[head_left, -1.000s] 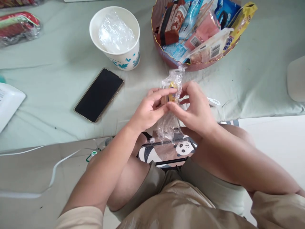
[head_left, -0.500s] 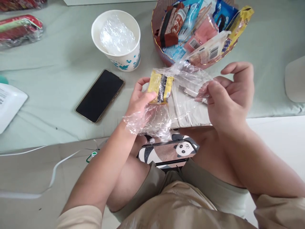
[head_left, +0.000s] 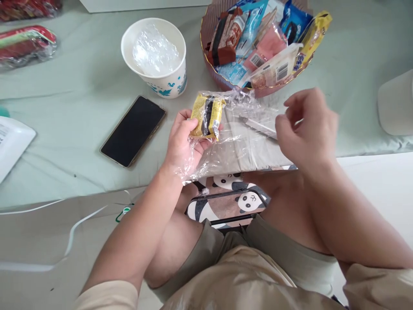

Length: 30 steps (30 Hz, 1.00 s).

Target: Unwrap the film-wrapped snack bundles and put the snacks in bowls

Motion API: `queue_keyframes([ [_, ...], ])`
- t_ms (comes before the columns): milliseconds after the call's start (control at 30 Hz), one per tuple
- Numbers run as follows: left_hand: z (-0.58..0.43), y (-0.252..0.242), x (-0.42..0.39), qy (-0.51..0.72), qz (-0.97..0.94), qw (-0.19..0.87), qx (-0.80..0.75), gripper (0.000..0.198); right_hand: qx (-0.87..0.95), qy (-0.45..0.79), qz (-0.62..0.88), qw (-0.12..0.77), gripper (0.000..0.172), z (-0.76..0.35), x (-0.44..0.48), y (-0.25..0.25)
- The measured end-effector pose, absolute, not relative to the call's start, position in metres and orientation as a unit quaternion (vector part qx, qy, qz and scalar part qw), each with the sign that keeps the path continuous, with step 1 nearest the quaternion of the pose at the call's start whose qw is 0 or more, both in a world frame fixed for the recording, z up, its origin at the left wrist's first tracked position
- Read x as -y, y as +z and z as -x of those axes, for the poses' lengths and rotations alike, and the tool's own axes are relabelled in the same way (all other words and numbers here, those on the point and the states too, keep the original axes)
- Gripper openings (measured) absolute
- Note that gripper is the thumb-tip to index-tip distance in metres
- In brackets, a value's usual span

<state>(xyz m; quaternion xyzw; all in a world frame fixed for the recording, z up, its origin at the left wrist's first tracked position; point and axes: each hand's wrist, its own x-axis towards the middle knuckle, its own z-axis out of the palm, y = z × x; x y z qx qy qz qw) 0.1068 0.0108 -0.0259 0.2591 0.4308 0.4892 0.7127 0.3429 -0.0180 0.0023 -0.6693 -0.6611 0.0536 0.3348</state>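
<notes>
My left hand (head_left: pixel 183 140) is closed on a small yellow snack packet (head_left: pixel 206 116) with a dark stripe, its thumb on the packet's left edge. Clear plastic wrap (head_left: pixel 238 146) clings around the packet, drapes over my left wrist and spreads right across the table's front edge. My right hand (head_left: pixel 308 129), a little blurred, is raised beside the wrap's right end, thumb and forefinger apart with a gap between them. Partly seen through the film, a slim pale tool (head_left: pixel 258 127) lies on the cloth near my right fingertips; its kind is unclear.
A paper cup (head_left: pixel 167 84) holding crumpled clear plastic stands behind a phone (head_left: pixel 133 131). Beyond my hands is a gold-rimmed bowl (head_left: pixel 206 51) of packaged snacks. Red wrapped packs (head_left: pixel 27 43) lie far left; a white container (head_left: pixel 396 103) stands right. A panda-print case (head_left: pixel 226 206) sits below the table edge.
The plastic film has come away from my right fingers, which have parted and shifted slightly. My left hand has moved a little left with the yellow packet, which is now tilted.
</notes>
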Motion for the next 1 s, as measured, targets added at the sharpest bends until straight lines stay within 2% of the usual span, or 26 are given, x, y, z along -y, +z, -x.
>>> queue_keyframes([
  [67,-0.109,-0.025,-0.01,0.492,-0.266,0.706,-0.434,0.029,0.692,0.025,0.592,0.411,0.014,-0.326,0.024,0.008],
  [100,-0.111,-0.025,-0.01,0.493,-0.272,0.704,-0.433,0.027,0.71,0.049,0.564,0.42,0.011,-0.317,0.027,0.009],
  [200,-0.119,-0.028,-0.008,0.508,-0.292,0.694,-0.419,0.024,0.716,0.222,0.553,0.363,0.009,-0.295,0.033,0.006],
  [300,-0.123,-0.033,-0.007,0.522,-0.317,0.678,-0.408,0.027,0.66,0.373,0.576,0.307,0.025,-0.287,0.033,-0.001],
  [367,-0.122,-0.036,-0.007,0.513,-0.336,0.675,-0.411,0.031,0.634,0.422,0.575,0.299,0.029,-0.288,0.033,-0.005],
  [600,-0.113,-0.039,-0.005,0.513,-0.411,0.632,-0.411,0.039,0.569,0.506,0.52,0.387,0.032,-0.286,0.028,-0.01],
  [800,-0.112,-0.032,-0.005,0.538,-0.367,0.604,-0.46,0.041,0.538,0.537,0.526,0.382,0.035,-0.282,0.02,-0.013],
  [1000,-0.11,-0.021,-0.004,0.526,-0.264,0.718,-0.372,0.033,0.495,0.572,0.538,0.372,0.029,-0.283,0.019,-0.009],
])
